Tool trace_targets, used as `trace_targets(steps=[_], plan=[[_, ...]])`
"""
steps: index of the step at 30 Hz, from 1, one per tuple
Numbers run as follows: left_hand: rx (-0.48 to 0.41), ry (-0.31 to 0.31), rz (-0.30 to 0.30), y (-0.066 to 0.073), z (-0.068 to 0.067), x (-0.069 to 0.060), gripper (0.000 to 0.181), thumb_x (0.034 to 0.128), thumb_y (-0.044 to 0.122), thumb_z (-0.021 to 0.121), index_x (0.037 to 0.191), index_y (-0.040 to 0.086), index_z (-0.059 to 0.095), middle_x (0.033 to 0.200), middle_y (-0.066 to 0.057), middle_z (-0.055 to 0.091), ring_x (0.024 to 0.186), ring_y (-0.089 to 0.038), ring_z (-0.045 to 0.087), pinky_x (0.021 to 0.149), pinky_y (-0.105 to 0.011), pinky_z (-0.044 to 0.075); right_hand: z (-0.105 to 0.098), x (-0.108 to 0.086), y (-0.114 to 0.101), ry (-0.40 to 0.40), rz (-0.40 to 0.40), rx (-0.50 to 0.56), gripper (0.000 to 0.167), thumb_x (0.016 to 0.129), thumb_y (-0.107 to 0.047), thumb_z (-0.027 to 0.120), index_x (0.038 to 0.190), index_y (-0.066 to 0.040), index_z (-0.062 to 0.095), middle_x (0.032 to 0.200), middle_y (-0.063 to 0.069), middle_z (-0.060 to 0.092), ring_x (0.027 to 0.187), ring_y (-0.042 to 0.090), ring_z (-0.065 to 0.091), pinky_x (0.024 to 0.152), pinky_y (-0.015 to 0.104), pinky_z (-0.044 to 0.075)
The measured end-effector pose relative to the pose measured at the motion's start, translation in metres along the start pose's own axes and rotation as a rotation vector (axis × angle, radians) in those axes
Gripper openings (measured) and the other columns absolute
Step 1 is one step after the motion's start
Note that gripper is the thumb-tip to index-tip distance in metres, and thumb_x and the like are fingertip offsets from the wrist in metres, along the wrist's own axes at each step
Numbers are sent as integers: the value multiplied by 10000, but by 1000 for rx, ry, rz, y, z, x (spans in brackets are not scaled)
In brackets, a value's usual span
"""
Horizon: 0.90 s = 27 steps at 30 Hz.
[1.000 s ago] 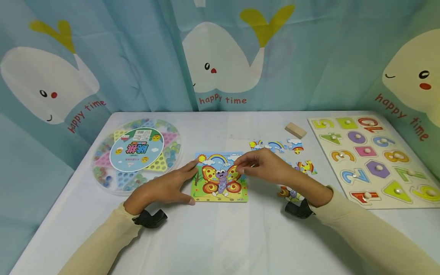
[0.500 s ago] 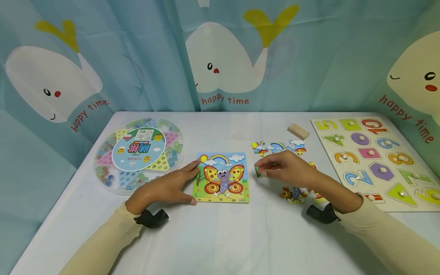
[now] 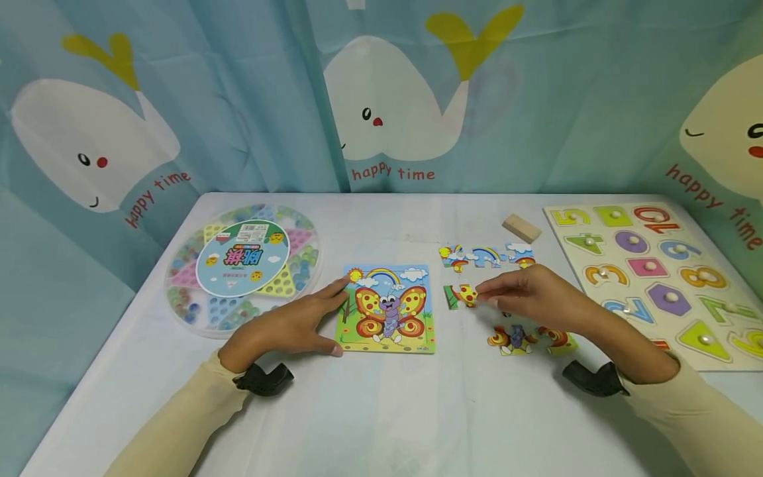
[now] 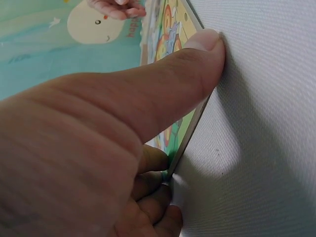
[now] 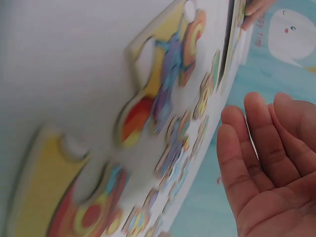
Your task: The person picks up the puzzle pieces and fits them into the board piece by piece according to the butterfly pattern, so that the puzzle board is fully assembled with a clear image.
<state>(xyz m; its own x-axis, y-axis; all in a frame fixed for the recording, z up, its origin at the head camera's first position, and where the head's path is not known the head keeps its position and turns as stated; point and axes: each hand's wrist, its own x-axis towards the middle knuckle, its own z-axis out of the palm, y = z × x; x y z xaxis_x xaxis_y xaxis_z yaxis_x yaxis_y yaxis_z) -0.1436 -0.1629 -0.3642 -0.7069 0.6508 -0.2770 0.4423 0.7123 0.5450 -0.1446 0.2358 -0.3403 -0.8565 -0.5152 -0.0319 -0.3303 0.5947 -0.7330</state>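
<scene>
A square butterfly picture board (image 3: pixel 387 311) lies on the table, its left side touched by my left hand (image 3: pixel 292 328), index finger near the top-left corner and thumb near the bottom-left. The left wrist view has that hand's thumb (image 4: pixel 173 74) lying along the board's edge (image 4: pixel 190 126). My right hand (image 3: pixel 536 298), fingers loosely bent, is beside a yellow-red puzzle piece (image 3: pixel 467 295) that adjoins a green one (image 3: pixel 451 298). In the right wrist view, nothing is visible in the right hand (image 5: pixel 276 173). Its palm and wrist cover part of the middle row.
Puzzle pieces (image 3: pixel 489 256) form a row behind my right hand, and others (image 3: pixel 515 340) lie in front. A wooden block (image 3: pixel 521 228) and a number board (image 3: pixel 646 267) are at the right. A round marble game box (image 3: pixel 241 258) stands at the left, before a curtain (image 3: pixel 262 99).
My right hand has moved right from over the butterfly board, first holding a green-edged piece. Green and yellow-red pieces now lie to the board's right. The left hand has stayed by the board.
</scene>
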Motion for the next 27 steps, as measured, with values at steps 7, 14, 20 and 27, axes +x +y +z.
trace_targets(steps=[7,14,20,27], plan=[[-2,0,-6,1,0,-1,971,805,318,811,1532,23,240,1628,-19,15,1463,-224,97,1145,-421,227,-7,-13,8,34,-17,-40,228,893,1,676,1116,-8,718,1077,61,715,911,16,641,721,204,527],[-6,5,-1,-1,1,-1,970,806,317,810,1533,24,237,1628,-19,13,1463,-225,95,1143,-428,229,-10,-26,14,57,-29,-94,228,901,-41,683,1125,-48,720,1072,17,716,957,48,642,742,183,519],[-15,7,5,-1,1,0,965,809,313,808,1533,25,237,1628,-16,8,1465,-221,84,1144,-423,227,-14,-42,21,88,4,-196,259,875,-81,725,1133,-110,731,1106,32,704,1017,11,597,767,161,497],[-7,2,1,-2,2,1,971,810,325,807,1534,28,233,1628,-13,4,1464,-217,80,1146,-418,224,-16,-54,25,86,55,-200,286,870,-98,733,1155,-105,723,1152,69,689,1052,-59,530,766,159,485]])
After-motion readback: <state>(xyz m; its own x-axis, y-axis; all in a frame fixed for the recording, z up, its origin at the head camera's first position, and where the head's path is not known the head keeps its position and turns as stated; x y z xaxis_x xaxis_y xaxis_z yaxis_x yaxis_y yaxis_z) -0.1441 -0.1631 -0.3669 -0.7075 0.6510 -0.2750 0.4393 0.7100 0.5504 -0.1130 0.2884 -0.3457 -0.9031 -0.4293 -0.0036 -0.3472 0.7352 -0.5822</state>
